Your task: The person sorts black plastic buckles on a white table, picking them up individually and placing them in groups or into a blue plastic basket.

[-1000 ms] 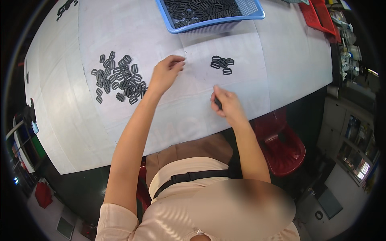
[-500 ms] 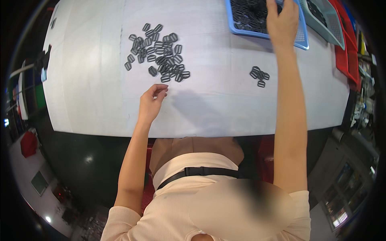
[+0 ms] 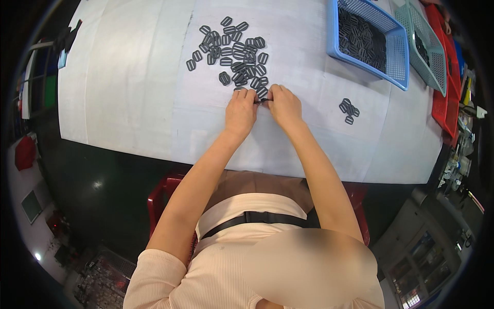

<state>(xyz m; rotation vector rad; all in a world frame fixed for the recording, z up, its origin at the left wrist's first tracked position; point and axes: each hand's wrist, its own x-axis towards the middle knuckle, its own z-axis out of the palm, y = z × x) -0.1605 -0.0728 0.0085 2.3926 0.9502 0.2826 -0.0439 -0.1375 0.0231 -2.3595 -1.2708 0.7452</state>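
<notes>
Left hand point(image 3: 241, 113) and right hand point(image 3: 286, 106) pinch a small dark piece point(image 3: 262, 101) between their fingers point(image 3: 250, 95).
That piece is partly hidden; just beyond the fingertips, black, slotted oval plastic-looking buckles point(image 3: 238, 53) lie loosely heaped on the white-covered table point(image 3: 128, 77); a small cluster of similar buckles point(image 3: 350, 109) lies well to their right; farther off, beyond and rightward, stand a light-blue perforated plastic basket point(image 3: 397, 49) of black pieces, a pale-green basket point(image 3: 437, 59) and red plastic trays point(image 3: 443, 114).

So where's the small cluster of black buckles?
In the head view, the small cluster lies on the white table, right of the right hand and below the blue basket.
</notes>
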